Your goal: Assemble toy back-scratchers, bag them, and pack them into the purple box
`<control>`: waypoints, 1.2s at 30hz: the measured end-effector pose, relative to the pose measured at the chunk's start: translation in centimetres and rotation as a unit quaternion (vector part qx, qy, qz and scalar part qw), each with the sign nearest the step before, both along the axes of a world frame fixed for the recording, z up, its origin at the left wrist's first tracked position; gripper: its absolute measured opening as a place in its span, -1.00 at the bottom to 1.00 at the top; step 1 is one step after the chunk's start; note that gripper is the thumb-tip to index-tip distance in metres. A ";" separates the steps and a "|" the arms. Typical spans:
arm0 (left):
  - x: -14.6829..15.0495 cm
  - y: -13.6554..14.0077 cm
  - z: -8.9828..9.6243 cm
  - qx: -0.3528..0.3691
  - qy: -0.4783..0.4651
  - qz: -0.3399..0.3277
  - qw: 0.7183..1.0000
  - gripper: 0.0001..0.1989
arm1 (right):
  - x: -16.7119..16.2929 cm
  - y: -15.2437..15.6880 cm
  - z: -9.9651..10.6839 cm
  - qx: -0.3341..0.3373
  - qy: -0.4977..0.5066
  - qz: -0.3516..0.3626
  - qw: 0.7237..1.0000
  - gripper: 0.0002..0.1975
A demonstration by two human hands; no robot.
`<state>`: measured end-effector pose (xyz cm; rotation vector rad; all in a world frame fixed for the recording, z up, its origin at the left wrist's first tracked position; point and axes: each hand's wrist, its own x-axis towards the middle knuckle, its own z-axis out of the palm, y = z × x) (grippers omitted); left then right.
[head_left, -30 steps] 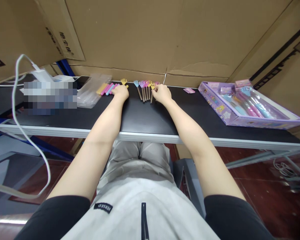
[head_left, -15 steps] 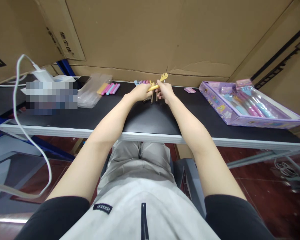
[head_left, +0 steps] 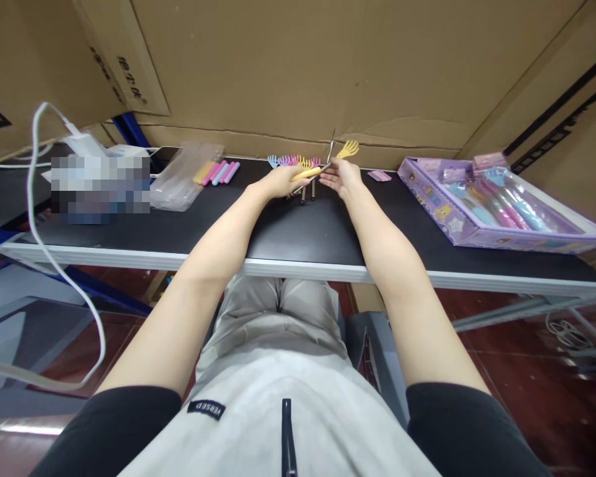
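Observation:
My left hand (head_left: 279,181) is closed on a yellow tube-shaped handle (head_left: 306,174), which points right. In my right hand (head_left: 346,176) is a hand-shaped back scratcher (head_left: 348,150), its yellow claw up and right, its thin metal rod slanting down-left beside the yellow handle. Whether rod and handle touch is unclear. Behind and below my hands lie several more back scratchers (head_left: 316,161) with blue, purple, pink and yellow claws and metal rods, partly covered by my left hand. A thin shiny strip (head_left: 332,147) rises behind my right hand.
Several coloured handles (head_left: 225,173) lie to the left, next to a clear plastic bag (head_left: 176,189). A white cable (head_left: 31,179) loops at far left. On the right are a small pink packet (head_left: 379,175) and a purple display box (head_left: 464,234) of packaged scratchers. Cardboard (head_left: 288,73) walls the back.
My right hand has moved right with the yellow scratcher, away from my left hand. More of its metal rod shows now. My left hand still holds the yellow handle.

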<state>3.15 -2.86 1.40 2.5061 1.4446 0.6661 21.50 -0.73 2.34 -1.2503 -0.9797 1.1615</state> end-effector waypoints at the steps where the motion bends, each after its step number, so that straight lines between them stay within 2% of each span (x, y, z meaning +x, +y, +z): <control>1: -0.3 0.3 -0.1 -0.005 -0.007 0.004 1.000 -0.66 | 0.4 0.3 -0.1 0.005 0.000 -0.012 1.000 -0.87; 3: -1.1 0.7 -0.4 -0.017 -0.017 0.014 1.000 -0.63 | 1.2 0.9 -0.1 0.015 -0.004 -0.035 0.999 -0.84; 10: -2.6 1.3 -0.7 -0.042 -0.037 0.044 0.997 -0.75 | 2.4 1.6 -0.1 0.030 0.040 -0.100 0.994 -0.76; 15: -2.3 0.9 -0.6 -0.056 -0.065 0.024 0.996 -0.76 | 2.4 1.6 0.1 0.050 0.022 -0.095 0.994 -0.67; 25: -1.9 0.4 -0.1 -0.095 -0.095 -0.020 0.991 -0.79 | 2.6 2.2 0.0 0.053 0.083 -0.156 0.983 -0.72; 29: -1.7 0.1 0.2 -0.097 -0.113 -0.022 0.989 -0.78 | 2.5 2.4 0.0 0.078 0.071 -0.149 0.983 -0.69; 36: -1.2 0.1 0.2 -0.090 -0.147 -0.035 0.984 -0.75 | 2.1 2.5 0.0 0.094 0.105 -0.192 0.971 -0.72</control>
